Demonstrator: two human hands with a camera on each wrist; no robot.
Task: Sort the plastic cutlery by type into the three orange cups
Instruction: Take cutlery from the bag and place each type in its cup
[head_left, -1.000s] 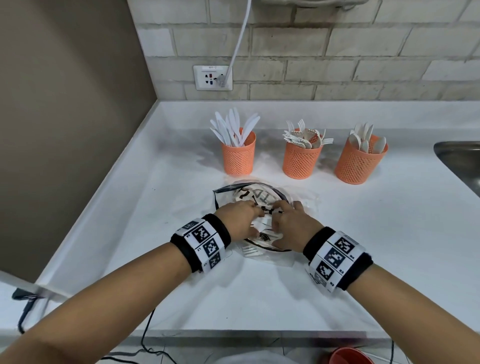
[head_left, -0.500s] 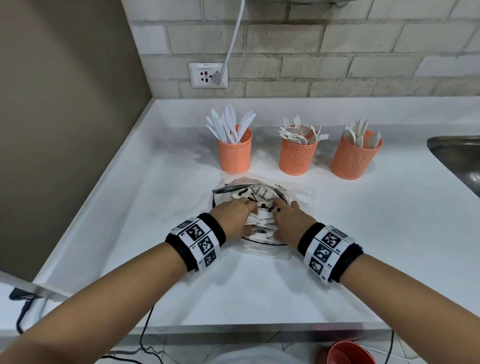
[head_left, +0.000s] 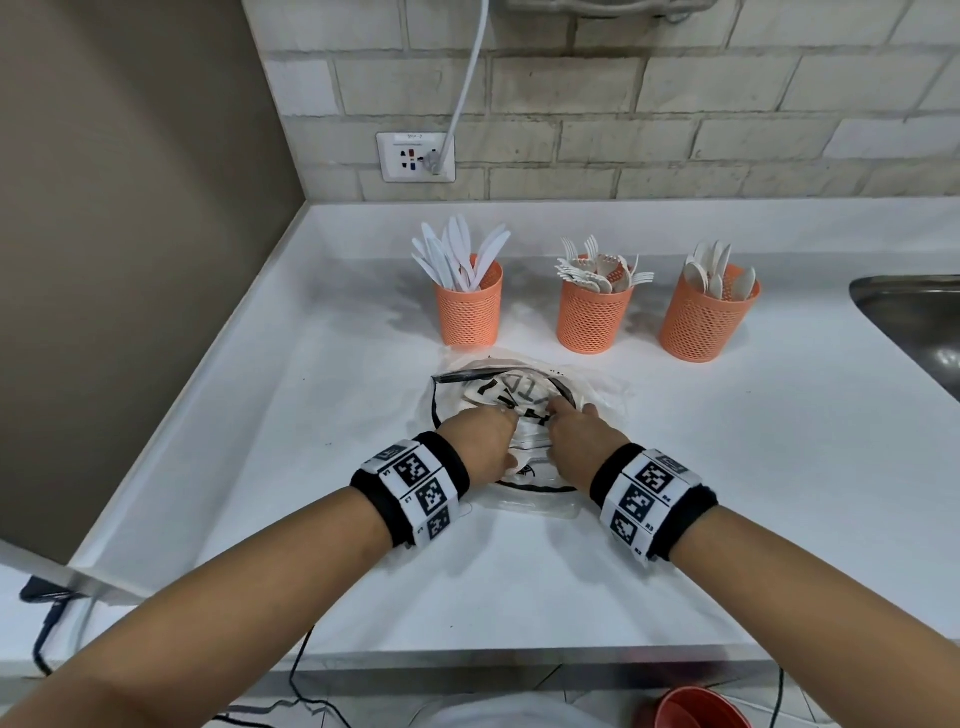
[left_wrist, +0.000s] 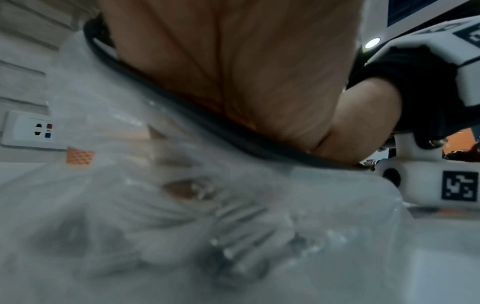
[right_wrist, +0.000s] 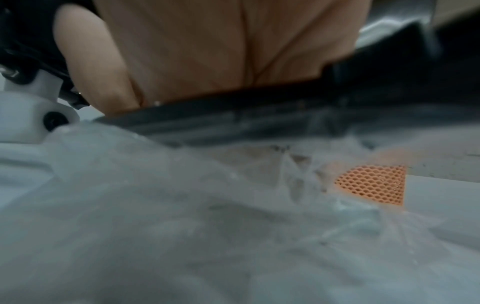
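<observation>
Three orange mesh cups stand in a row at the back of the white counter (head_left: 311, 415). The left cup (head_left: 469, 312) holds knives, the middle cup (head_left: 596, 325) forks, the right cup (head_left: 701, 327) spoons. In front of them lies a clear plastic bag (head_left: 519, 395) with black print. White forks (left_wrist: 241, 226) show through it in the left wrist view. My left hand (head_left: 506, 423) and right hand (head_left: 558, 418) sit side by side on the bag, fingers curled and gripping its crumpled plastic. The fingertips are hidden. Both wrist views show only a palm (left_wrist: 233, 72) (right_wrist: 233, 51) over the bag (right_wrist: 182, 205).
A steel sink (head_left: 914, 322) opens at the right edge. A wall socket (head_left: 415, 156) with a white cable sits on the brick wall behind. A brown panel (head_left: 130, 260) bounds the left side. A red cup (head_left: 701, 709) and black cables (head_left: 311, 696) are below the counter's front edge.
Both hands have stayed on the bag and drawn closer together, bunching the plastic between them. The cups have not moved.
</observation>
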